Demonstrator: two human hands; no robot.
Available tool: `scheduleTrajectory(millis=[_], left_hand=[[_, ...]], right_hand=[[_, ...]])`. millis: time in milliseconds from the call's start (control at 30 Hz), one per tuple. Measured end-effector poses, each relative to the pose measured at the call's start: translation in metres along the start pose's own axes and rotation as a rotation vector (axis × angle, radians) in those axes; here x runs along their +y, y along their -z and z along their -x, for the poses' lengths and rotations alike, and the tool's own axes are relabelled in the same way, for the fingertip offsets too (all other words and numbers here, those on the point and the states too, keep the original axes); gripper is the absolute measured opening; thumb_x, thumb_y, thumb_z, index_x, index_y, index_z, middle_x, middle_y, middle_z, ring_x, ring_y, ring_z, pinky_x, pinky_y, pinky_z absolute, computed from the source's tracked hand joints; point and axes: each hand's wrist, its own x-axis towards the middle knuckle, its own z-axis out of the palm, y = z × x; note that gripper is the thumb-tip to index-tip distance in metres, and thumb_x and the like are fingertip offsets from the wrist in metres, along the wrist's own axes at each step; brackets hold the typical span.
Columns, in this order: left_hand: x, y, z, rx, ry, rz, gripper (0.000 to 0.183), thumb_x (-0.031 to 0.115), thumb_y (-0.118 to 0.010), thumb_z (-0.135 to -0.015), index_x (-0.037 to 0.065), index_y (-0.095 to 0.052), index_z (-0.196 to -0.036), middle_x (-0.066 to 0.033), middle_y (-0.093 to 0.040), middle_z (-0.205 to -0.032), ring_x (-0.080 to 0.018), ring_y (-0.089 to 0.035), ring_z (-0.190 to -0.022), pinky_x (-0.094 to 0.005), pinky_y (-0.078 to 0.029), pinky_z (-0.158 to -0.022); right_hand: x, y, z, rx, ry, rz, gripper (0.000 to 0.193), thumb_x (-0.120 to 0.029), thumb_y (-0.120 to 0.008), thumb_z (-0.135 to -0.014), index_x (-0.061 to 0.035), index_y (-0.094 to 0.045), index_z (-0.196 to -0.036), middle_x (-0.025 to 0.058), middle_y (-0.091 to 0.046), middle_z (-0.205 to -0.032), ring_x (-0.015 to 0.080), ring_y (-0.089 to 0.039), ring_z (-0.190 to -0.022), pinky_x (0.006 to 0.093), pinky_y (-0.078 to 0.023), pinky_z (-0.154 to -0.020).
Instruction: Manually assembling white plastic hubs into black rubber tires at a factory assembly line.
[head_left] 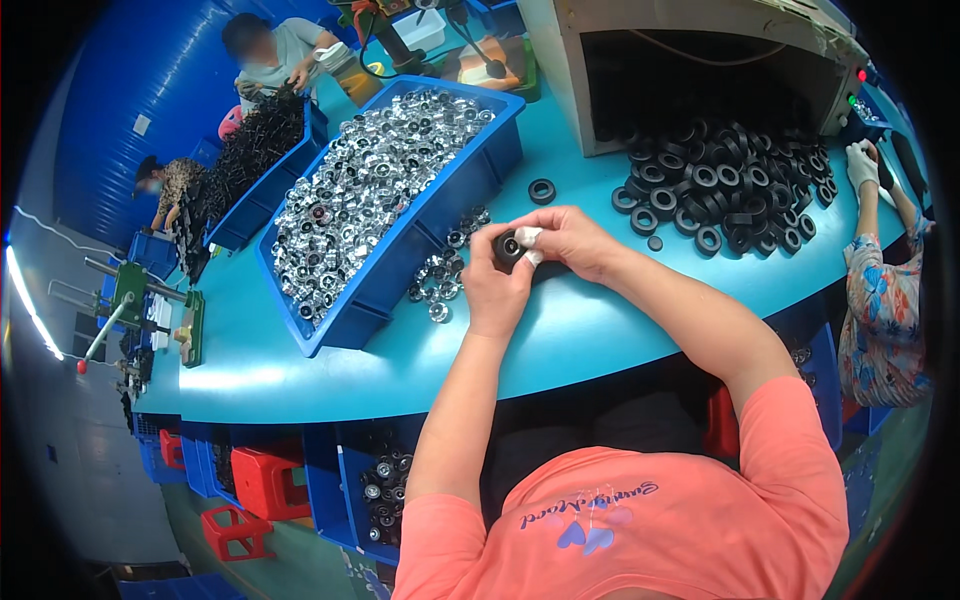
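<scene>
Near the table's front edge, my left hand [492, 285] is closed around a small black wheel [509, 248] with a shiny centre. My right hand [575, 240] meets it from the other side, its white-covered fingertips pressed on the wheel. Just left of my hands lie several loose silver hubs [438, 275]. Beyond them a long blue tray [350, 325] is heaped with silver hubs [375, 170]. One black ring [541, 191] lies apart, behind my hands. To the right spreads a pile of black rings [715, 185].
A beige box-shaped machine [562, 75] stands behind the rings. At right, a co-worker's gloved hand [860, 168] is at the table. Two people sit at far left by a heap of black parts [255, 150]. A green hand press [125, 305] and red stools [265, 482] are at left.
</scene>
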Motion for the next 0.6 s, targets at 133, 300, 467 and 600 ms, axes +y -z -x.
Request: scheduleTrajectory(millis=[133,300,467,600], left_hand=[[-0.007,0.004,-0.003,-0.075,0.098,0.206,0.046,0.002,-0.08,-0.083,0.005,-0.055,-0.122,-0.0039,-0.067,-0.107,-0.0107,-0.065,-0.096,-0.0248,-0.055,-0.083],[-0.01,0.004,-0.006,-0.15,0.161,0.384,0.045,0.005,-0.076,-0.087,0.004,-0.053,-0.126,-0.0053,-0.068,-0.105,-0.0115,-0.066,-0.09,-0.0268,-0.056,-0.076],[-0.013,0.011,-0.009,-0.216,0.352,0.549,0.034,0.006,-0.059,-0.098,0.001,-0.051,-0.131,-0.0129,-0.068,-0.105,-0.0168,-0.068,-0.085,-0.0313,-0.06,-0.071],[-0.012,0.012,-0.01,-0.181,0.404,0.546,0.034,-0.001,-0.055,-0.094,0.001,-0.054,-0.128,-0.0142,-0.069,-0.102,-0.0178,-0.069,-0.079,-0.031,-0.061,-0.067]], right_hand=[[-0.008,0.003,0.001,-0.062,-0.036,-0.038,0.026,-0.014,-0.067,-0.098,-0.0022,-0.07,-0.121,0.0071,-0.072,-0.112,0.014,-0.07,-0.101,0.0306,-0.057,-0.09],[-0.009,0.005,0.001,-0.015,-0.019,0.009,0.027,-0.014,-0.068,-0.097,-0.001,-0.07,-0.121,0.0078,-0.072,-0.11,0.0144,-0.07,-0.097,0.0302,-0.057,-0.088],[-0.014,0.007,0.0,0.072,0.005,0.101,0.027,-0.009,-0.07,-0.093,0.0,-0.07,-0.119,0.0087,-0.072,-0.106,0.0155,-0.071,-0.091,0.0307,-0.058,-0.084],[-0.006,0.004,0.001,0.073,0.075,0.135,0.026,-0.009,-0.071,-0.093,0.0007,-0.069,-0.117,0.0091,-0.072,-0.103,0.0151,-0.07,-0.093,0.0298,-0.059,-0.081]])
